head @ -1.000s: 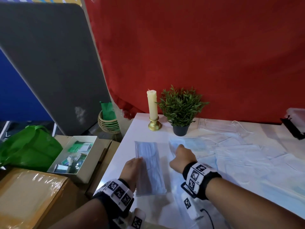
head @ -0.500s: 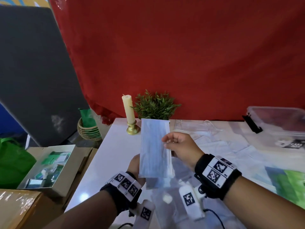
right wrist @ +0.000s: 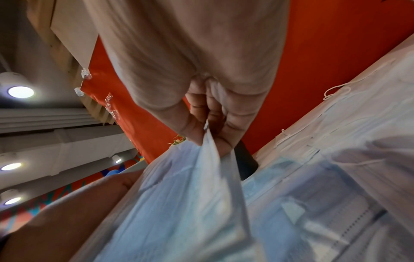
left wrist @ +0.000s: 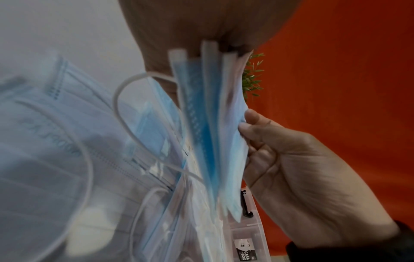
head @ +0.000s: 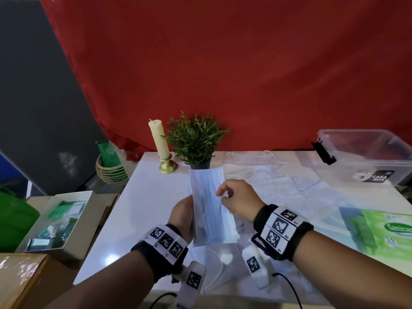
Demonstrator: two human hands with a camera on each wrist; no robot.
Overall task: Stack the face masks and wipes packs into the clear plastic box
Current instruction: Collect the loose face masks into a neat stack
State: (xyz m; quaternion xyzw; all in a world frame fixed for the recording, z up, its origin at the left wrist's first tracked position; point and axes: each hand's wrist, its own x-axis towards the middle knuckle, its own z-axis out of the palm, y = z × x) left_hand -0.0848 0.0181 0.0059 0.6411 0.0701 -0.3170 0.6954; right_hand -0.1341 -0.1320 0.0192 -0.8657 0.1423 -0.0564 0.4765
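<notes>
A small stack of pale blue face masks [head: 209, 208] stands on end above the white table [head: 142, 210]. My left hand [head: 186, 210] grips its lower left edge from behind. My right hand [head: 223, 194] pinches the upper right edge between thumb and fingers, as the right wrist view shows on the mask stack [right wrist: 190, 191]. In the left wrist view the masks [left wrist: 210, 134] fan out edge-on. More loose masks [head: 287, 186] lie spread over the table. A green wipes pack [head: 388, 233] lies at the right. The clear plastic box [head: 367, 159] stands open at the back right.
A candle in a brass holder [head: 161, 148] and a small potted plant [head: 196, 141] stand at the table's back edge, just behind the held masks. A cardboard box of items [head: 55, 221] sits off the table's left side. A red curtain hangs behind.
The masks lay flat on the table under both hands a second ago. Both hands have since lifted them upright. The view has swung right, bringing in the clear box and wipes pack.
</notes>
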